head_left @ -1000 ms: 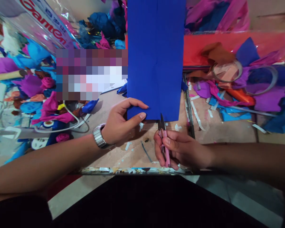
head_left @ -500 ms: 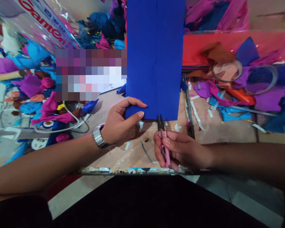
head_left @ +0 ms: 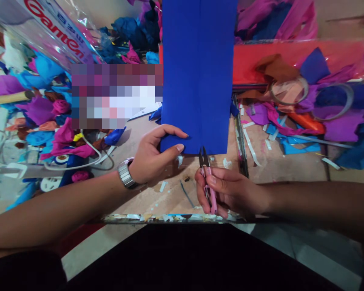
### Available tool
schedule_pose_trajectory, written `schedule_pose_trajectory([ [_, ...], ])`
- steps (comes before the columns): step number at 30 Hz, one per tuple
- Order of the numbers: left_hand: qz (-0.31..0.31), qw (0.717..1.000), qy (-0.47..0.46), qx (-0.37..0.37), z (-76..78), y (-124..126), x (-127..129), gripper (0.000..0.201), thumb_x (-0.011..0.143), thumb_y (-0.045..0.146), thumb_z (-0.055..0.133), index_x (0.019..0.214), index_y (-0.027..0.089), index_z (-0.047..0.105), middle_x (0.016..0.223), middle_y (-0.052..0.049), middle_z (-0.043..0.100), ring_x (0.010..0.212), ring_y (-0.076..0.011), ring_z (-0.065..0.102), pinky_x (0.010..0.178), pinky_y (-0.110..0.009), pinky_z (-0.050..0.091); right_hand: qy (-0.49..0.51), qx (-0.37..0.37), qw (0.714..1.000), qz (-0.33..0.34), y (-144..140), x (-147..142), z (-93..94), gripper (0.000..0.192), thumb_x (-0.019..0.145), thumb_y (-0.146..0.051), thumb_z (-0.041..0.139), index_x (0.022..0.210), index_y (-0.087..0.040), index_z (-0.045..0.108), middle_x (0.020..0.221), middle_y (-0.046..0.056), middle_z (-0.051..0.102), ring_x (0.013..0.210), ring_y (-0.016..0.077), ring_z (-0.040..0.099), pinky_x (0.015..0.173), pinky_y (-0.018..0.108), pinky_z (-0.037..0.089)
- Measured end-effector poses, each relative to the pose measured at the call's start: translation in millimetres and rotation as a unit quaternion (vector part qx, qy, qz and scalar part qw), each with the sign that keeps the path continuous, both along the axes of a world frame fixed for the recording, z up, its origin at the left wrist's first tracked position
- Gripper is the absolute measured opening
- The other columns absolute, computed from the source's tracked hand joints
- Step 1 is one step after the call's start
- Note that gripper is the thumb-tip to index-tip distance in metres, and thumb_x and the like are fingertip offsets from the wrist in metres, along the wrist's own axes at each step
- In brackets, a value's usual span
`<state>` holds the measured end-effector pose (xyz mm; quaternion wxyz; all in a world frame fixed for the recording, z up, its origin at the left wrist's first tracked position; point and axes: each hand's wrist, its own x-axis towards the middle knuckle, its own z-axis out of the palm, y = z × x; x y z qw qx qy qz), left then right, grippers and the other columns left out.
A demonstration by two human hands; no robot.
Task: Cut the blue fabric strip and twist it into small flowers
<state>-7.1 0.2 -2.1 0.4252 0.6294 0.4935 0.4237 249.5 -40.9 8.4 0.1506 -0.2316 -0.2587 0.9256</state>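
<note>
A long blue sheet (head_left: pixel 197 81), apparently crepe paper, stretches away from me with a faint line down its middle. My left hand (head_left: pixel 153 155), wearing a metal-banded watch (head_left: pixel 126 174), rests on the sheet's near left corner. Its thumb and index finger lie apart on the blue surface; the other fingers are hidden. In my right hand (head_left: pixel 227 188) is a pair of pink-handled thread snips (head_left: pixel 211 198). Their dark blades point away from me, slightly apart, with the tips at the sheet's near edge by the middle line.
Crumpled coloured paper scraps (head_left: pixel 38 111) and a power strip (head_left: pixel 50 182) with cables crowd the left. Tape rolls (head_left: pixel 306 91), more scraps and a red packet (head_left: pixel 261 60) lie on the right. A dark-edged seam (head_left: pixel 242 149) crosses the worktop (head_left: pixel 157 202).
The snips and my right hand have shifted very slightly left. The crease near the middle of the blue sheet looks smoother. My left hand stays in place.
</note>
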Motion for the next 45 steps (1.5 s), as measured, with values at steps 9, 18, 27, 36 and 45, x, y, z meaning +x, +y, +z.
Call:
schedule_pose_trajectory([
  [9, -0.014, 1.0, 0.012, 0.005, 4.8, -2.9, 3.6, 0.027, 0.089, 0.044, 0.085, 0.105, 0.023, 0.081, 0.101, -0.006, 0.081, 0.085, -0.022, 0.073, 0.079, -0.036, 0.06, 0.02, 0.02, 1.0, -0.012, 4.5, 0.6, -1.5, 0.038, 0.109, -0.055, 0.066, 0.105, -0.02, 0.053, 0.086, 0.002, 0.074, 0.054, 0.0069, 0.059, 0.046, 0.017, 0.042],
  [18, -0.022, 1.0, 0.009, 0.008, 9.3, -2.4, 4.5, 0.025, 0.087, 0.043, 0.087, 0.1, 0.023, 0.08, 0.098, -0.006, 0.081, 0.079, -0.0203, 0.071, 0.075, -0.035, 0.058, 0.024, 0.022, 0.999, -0.023, 7.9, -1.5, 0.0, 0.038, 0.108, -0.054, 0.069, 0.104, -0.019, 0.054, 0.084, 0.002, 0.074, 0.052, 0.0072, 0.056, 0.046, 0.018, 0.044],
  [27, -0.029, 0.999, 0.012, 0.018, 10.1, -2.7, 4.9, 0.024, 0.088, 0.042, 0.086, 0.1, 0.023, 0.08, 0.098, -0.006, 0.082, 0.078, -0.0191, 0.071, 0.073, -0.033, 0.058, 0.03, 0.024, 0.999, -0.022, 8.7, -1.0, 0.2, 0.036, 0.11, -0.052, 0.067, 0.105, -0.019, 0.054, 0.084, 0.002, 0.075, 0.051, 0.0061, 0.057, 0.048, 0.016, 0.045],
  [36, -0.03, 0.999, 0.012, 0.025, 9.4, -3.1, 5.4, 0.022, 0.088, 0.04, 0.085, 0.1, 0.022, 0.08, 0.098, -0.006, 0.082, 0.078, -0.0185, 0.071, 0.073, -0.032, 0.058, 0.025, 0.034, 0.999, -0.028, 7.6, -1.4, -0.8, 0.034, 0.11, -0.051, 0.065, 0.107, -0.019, 0.053, 0.084, 0.002, 0.075, 0.051, 0.0063, 0.056, 0.047, 0.016, 0.045],
  [45, -0.038, 0.998, 0.029, 0.04, 10.8, -1.9, 5.0, 0.023, 0.089, 0.04, 0.084, 0.101, 0.021, 0.08, 0.096, -0.006, 0.082, 0.077, -0.0183, 0.072, 0.071, -0.032, 0.059, 0.023, 0.031, 0.999, -0.026, 8.3, -1.4, 1.5, 0.036, 0.109, -0.053, 0.068, 0.104, -0.02, 0.054, 0.083, 0.001, 0.074, 0.051, 0.006, 0.055, 0.047, 0.017, 0.043],
])
